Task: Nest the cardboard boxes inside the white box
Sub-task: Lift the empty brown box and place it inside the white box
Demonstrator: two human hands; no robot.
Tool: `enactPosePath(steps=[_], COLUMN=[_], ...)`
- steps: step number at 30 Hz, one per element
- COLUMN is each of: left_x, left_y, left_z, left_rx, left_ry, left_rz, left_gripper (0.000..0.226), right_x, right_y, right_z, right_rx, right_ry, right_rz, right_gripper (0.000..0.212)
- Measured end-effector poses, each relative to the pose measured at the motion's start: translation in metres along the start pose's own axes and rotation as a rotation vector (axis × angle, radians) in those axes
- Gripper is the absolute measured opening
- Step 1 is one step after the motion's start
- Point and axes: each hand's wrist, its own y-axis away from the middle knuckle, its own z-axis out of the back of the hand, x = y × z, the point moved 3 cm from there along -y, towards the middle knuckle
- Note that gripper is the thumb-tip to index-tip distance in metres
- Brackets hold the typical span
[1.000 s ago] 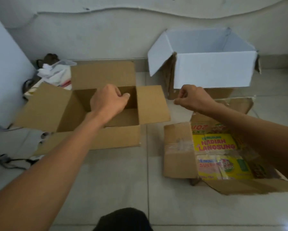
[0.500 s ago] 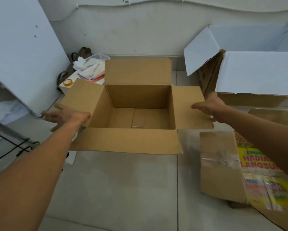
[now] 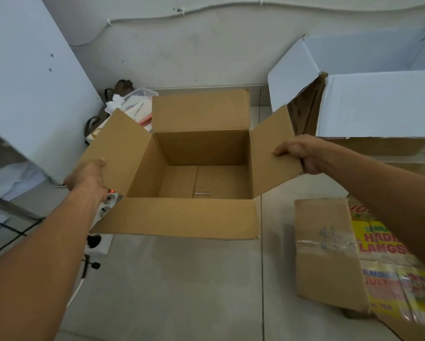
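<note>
An open brown cardboard box (image 3: 181, 217) sits in the middle, empty, with all its flaps spread. My left hand (image 3: 88, 177) grips the outer edge of its left flap, which is tilted up. My right hand (image 3: 298, 151) grips the outer edge of its right flap, also tilted up. The white box (image 3: 378, 104) stands open at the back right against the wall. A second cardboard box (image 3: 329, 254) lies at the lower right, with yellow printed packets (image 3: 383, 242) showing inside; my right forearm hides part of it.
A white board (image 3: 29, 82) leans at the left. A power strip (image 3: 103, 212) with cables lies on the tiled floor under the left flap. A bag and a plastic tub with papers (image 3: 132, 102) sit behind the brown box by the wall.
Both hands moved from the box's middle out to its side flaps and closed on them. The flaps now tilt upward. The view came closer and shifted left.
</note>
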Motion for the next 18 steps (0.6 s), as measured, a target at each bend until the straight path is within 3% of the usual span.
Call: enactPosePath(steps=[6, 10, 14, 18], left_x=[-0.027, -0.072, -0.13, -0.184], left_y=[0.04, 0.078, 0.125, 0.179], left_z=[-0.009, -0.006, -0.008, -0.02], left_rx=[-0.118, -0.097, -0.073, -0.046], left_ry=[-0.131, -0.129, -0.058, -0.07], left_rz=[-0.212, -0.227, -0.262, -0.36], left_gripper=[0.047, 0.055, 0.03, 0.024], right_x=[0.03, 0.068, 0.118, 0.161], right_y=[0.014, 0.052, 0.095, 0.136], right_z=[-0.01, 0.013, 0.05, 0.096], right_rx=[-0.15, -0.164, -0.188, -0.243], right_ry=[0.039, 0.024, 0.04, 0.105], right_rz=[0.117, 0.125, 0.152, 0.188], right_gripper=[0.013, 0.018, 0.02, 0.022])
